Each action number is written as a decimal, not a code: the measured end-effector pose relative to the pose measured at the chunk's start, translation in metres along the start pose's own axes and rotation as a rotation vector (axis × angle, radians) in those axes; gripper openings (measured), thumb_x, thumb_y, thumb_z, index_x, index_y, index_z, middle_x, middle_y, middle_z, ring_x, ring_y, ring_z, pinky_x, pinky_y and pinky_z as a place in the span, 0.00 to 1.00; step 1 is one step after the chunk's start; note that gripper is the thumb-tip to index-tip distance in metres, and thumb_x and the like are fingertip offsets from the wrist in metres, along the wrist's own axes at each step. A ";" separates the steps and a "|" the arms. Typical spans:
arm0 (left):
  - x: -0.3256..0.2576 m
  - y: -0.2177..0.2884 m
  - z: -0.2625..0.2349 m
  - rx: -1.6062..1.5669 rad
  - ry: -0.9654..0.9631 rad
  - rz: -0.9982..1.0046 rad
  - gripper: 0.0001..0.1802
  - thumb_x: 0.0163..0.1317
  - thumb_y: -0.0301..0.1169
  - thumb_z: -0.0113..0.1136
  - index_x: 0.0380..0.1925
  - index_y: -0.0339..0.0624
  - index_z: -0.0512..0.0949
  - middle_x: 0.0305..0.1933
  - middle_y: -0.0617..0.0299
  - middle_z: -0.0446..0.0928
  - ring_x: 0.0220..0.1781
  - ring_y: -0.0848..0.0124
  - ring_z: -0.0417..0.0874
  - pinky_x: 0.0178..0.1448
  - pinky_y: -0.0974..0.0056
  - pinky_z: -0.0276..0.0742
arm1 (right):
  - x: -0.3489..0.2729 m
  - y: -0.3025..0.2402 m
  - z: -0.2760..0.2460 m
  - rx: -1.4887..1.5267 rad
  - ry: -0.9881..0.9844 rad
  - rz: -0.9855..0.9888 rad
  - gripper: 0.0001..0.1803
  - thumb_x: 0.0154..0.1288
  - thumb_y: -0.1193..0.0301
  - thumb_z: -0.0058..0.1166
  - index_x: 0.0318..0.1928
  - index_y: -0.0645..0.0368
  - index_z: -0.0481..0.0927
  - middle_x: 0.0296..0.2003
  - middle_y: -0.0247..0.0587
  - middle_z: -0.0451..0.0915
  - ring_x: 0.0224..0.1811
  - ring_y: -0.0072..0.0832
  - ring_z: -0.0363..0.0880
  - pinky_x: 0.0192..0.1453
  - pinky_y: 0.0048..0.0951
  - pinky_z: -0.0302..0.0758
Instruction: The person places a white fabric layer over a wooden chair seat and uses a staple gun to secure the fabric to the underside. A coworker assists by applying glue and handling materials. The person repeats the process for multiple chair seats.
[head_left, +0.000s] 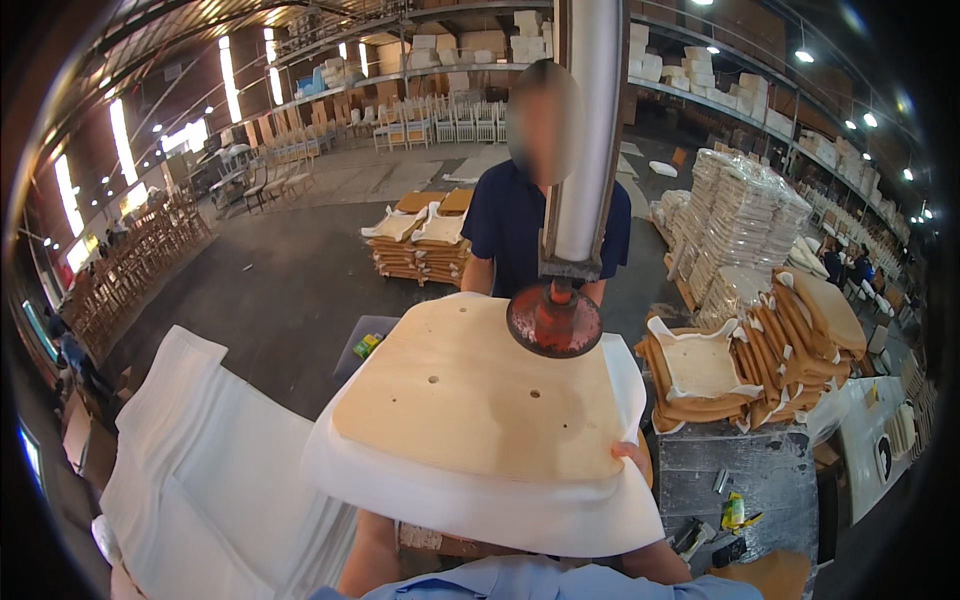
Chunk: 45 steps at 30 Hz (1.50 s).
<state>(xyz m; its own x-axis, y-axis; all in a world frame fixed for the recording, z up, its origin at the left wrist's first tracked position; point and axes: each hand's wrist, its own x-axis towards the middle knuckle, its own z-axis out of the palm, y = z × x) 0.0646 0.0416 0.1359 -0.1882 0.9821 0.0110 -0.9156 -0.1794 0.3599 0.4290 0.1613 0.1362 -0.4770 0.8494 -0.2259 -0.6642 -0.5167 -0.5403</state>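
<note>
A pale plywood seat panel point(480, 400) with a few small holes lies on white padding point(480, 505) that sticks out past its near and right edges. My right hand point(630, 455) grips the right edge of the panel and padding, its fingertips showing on top. My left forearm point(368, 555) reaches under the near left side of the padding, which hides that hand. Above the panel's far right part hangs a round red press pad point(554, 320) on a metal column point(585, 130). Behind the panel stands a person point(500, 215) in a dark shirt, hands hidden.
White padding sheets point(240, 460) are piled at left. At right are stacked brown seats point(790, 350) and a dark worktable point(740, 480) with a yellow-green package point(735, 510) and small tools. Another seat stack point(415, 240) stands behind; wrapped stacks point(735, 230) are far right.
</note>
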 end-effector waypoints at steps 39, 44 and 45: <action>-0.036 -0.063 -0.135 0.622 0.491 -0.087 0.30 0.84 0.38 0.61 0.79 0.42 0.66 0.67 0.57 0.81 0.64 0.67 0.84 0.68 0.56 0.83 | 0.022 -0.025 -0.141 -1.044 0.550 0.136 0.33 0.81 0.57 0.64 0.73 0.70 0.76 0.61 0.51 0.87 0.58 0.39 0.88 0.63 0.41 0.84; -0.047 -0.060 -0.146 0.747 0.516 -0.070 0.28 0.85 0.37 0.59 0.77 0.39 0.67 0.65 0.59 0.81 0.63 0.71 0.83 0.68 0.61 0.81 | 0.027 -0.015 -0.141 -1.023 0.501 0.124 0.31 0.82 0.58 0.63 0.72 0.70 0.76 0.61 0.50 0.87 0.57 0.38 0.89 0.62 0.40 0.84; -0.047 -0.059 -0.144 0.778 0.520 -0.065 0.28 0.85 0.38 0.60 0.77 0.38 0.67 0.64 0.59 0.82 0.62 0.71 0.84 0.68 0.62 0.81 | 0.027 -0.014 -0.141 -1.024 0.506 0.124 0.31 0.82 0.59 0.63 0.72 0.70 0.77 0.61 0.50 0.87 0.57 0.38 0.89 0.62 0.40 0.85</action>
<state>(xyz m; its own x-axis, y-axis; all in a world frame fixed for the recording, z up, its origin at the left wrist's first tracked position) 0.0762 -0.0022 -0.0203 -0.4522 0.8058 -0.3823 -0.4701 0.1489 0.8700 0.5064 0.2065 0.0237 -0.0668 0.8644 -0.4984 0.2618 -0.4669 -0.8447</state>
